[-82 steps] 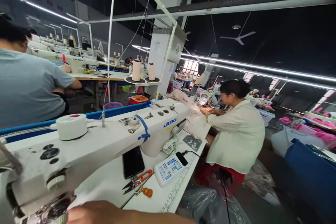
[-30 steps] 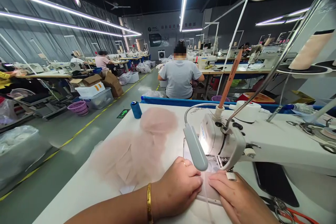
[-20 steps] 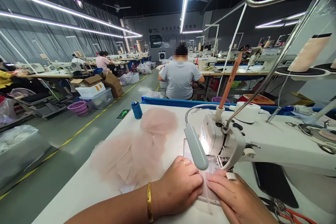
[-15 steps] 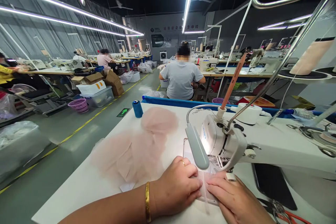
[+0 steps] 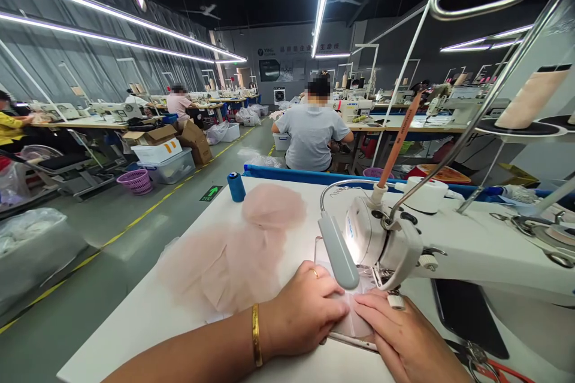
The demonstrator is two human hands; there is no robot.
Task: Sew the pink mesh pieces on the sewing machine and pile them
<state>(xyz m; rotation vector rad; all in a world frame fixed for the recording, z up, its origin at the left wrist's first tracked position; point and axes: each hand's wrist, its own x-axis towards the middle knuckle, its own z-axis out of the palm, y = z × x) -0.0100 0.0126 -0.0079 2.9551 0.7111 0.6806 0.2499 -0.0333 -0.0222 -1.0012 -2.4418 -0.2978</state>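
A small piece of sheer pale pink fabric (image 5: 353, 320) lies on the plate of a white sewing machine (image 5: 366, 233), just in front of the needle area. My left hand (image 5: 309, 308), with a gold ring and bracelet, has its fingers curled and closed on the fabric's left side. On the other side my right hand (image 5: 399, 329) lies with its fingers stretched out flat, pressing the fabric. A grey lamp head (image 5: 339, 254) hangs over the spot and hides part of the needle and presser foot. Further left a loose pile of pink mesh pieces (image 5: 242, 257) is spread on the white table (image 5: 135, 335).
A blue thread spool (image 5: 235, 187) stands at the table's far left corner. Right of my hands lie a black phone (image 5: 469, 317) and orange-handled scissors (image 5: 494, 368). A thread cone (image 5: 534, 96) stands upper right. A co-worker (image 5: 312, 131) sits ahead, facing away.
The fabric has slid away from me toward the needle; its near end no longer hangs past the plate's front edge. My left hand has shifted slightly right and forward with it.
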